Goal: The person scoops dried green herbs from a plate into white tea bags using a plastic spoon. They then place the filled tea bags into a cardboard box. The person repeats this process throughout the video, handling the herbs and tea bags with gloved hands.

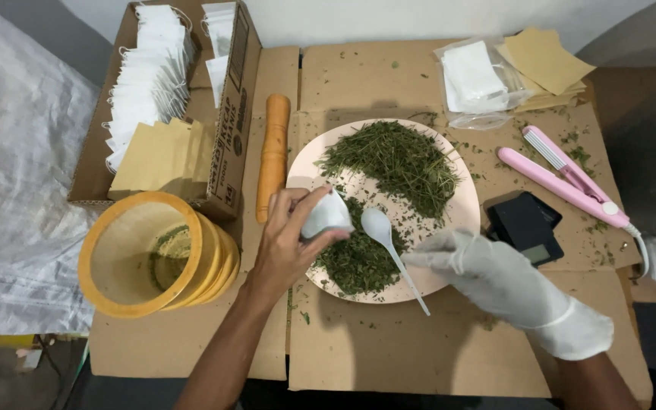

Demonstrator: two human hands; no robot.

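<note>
The bare left hand [290, 235] is closed around a small white bag [326, 216], fingers pinching it, above the left edge of the plate [461, 209]. The right hand [487, 277], in a white glove, holds the handle of a white spoon [389, 243] with its fingers together; the spoon bowl is just beside the bag, over the plate.

The pink plate lies in the middle of the cardboard [389, 342] and carries two heaps of dried green herb [396, 159], one at its far side and one at its near-left side.

An orange stick [273, 156] lies just left of the plate. At the left edge of the cardboard a stack of yellow bowls [153, 254] lies tilted, and behind it, at the far-left corner, an open box [168, 99] holds white bags and tan envelopes. At the far-right corner there are a clear packet [480, 80] of white bags and more tan envelopes [544, 61]. A pink sealer [563, 178] lies near the right edge, and a small black scale [525, 228] lies between it and the plate.
</note>
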